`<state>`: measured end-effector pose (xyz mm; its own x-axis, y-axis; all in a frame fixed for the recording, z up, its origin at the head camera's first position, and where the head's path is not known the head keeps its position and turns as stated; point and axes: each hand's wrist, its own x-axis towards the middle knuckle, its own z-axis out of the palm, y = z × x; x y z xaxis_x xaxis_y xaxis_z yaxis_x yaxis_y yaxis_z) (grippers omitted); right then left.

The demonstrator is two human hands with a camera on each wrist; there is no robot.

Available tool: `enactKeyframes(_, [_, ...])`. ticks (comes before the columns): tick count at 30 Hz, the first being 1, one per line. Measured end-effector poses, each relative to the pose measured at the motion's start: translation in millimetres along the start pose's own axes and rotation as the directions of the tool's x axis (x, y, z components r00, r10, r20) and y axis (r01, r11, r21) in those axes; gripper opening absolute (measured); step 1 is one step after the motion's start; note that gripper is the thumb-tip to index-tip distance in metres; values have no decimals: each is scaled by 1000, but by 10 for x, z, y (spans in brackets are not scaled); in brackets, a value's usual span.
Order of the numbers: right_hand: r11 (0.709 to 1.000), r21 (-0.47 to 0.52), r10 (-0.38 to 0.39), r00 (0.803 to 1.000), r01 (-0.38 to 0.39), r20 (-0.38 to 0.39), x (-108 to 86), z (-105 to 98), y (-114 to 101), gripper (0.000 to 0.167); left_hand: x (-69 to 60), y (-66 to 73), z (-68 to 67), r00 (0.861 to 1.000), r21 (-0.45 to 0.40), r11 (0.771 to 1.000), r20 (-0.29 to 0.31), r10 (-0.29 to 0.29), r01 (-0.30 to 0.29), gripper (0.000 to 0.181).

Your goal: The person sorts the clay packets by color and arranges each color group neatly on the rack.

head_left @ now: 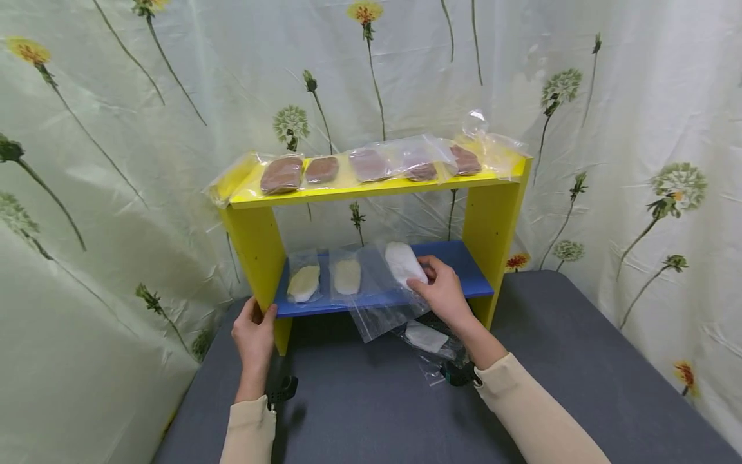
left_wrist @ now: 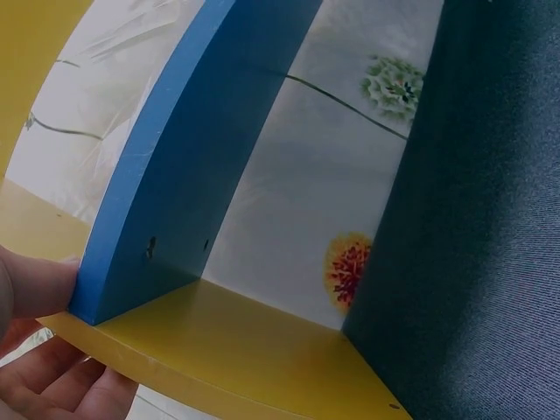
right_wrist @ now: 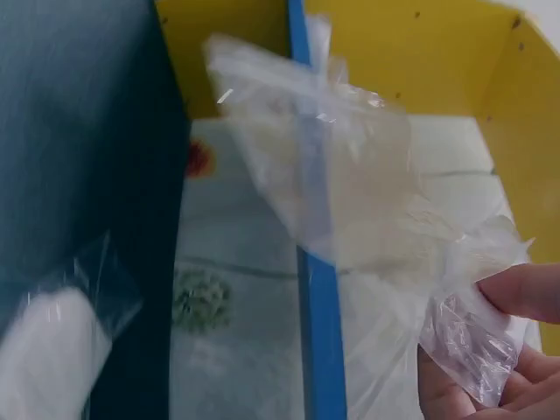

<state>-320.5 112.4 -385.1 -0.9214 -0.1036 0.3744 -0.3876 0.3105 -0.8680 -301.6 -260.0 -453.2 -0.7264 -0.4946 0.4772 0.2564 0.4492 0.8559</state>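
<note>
My right hand (head_left: 443, 290) pinches a white oblong piece in a clear zip bag (head_left: 404, 263), thumb on the near side, above the right half of the blue shelf board (head_left: 464, 258). The bag's loose plastic (right_wrist: 376, 166) hangs past the board's front edge. At the left, my left hand (head_left: 254, 332) grips the yellow side panel (head_left: 249, 251); the left wrist view shows its thumb (left_wrist: 44, 284) by the blue board's end and its fingers outside the panel. Two bagged cream-coloured oval pieces, one at the left (head_left: 304, 282) and another nearer the middle (head_left: 346, 277), lie on the blue board.
Several bagged reddish-brown pieces (head_left: 282, 174) line the yellow top board (head_left: 348, 191). Another bagged white piece (head_left: 426, 336) lies on the dark grey table (head_left: 359, 399), below the shelf's right half. A flower-patterned curtain (head_left: 232, 77) hangs behind.
</note>
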Motion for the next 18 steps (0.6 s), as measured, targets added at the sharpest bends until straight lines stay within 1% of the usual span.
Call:
enactKeyframes(4, [997,-74,12,998,-16,-57,115,-119,71,48,5,-7,0,1000,-4,1000,2,4,-4,36])
enactKeyframes(6, [992,-120,20,997,-29,-73,170,-183,107,52,3,-6,-1,1000,-8,1000,3,0,0,36])
enactKeyframes(11, [977,-204,42,996,-56,-75,278,-333,218,64,-5,14,4,1000,-20,1000,2,4,-4,37])
enactKeyframes(14, [967,-250,34,996,-53,-79,325,-399,282,67,-5,15,5,1000,-20,1000,-5,10,-10,37])
enactKeyframes(18, [960,-275,20,996,-43,-86,343,-459,335,69,-1,10,6,1000,-18,1000,-8,9,-9,36])
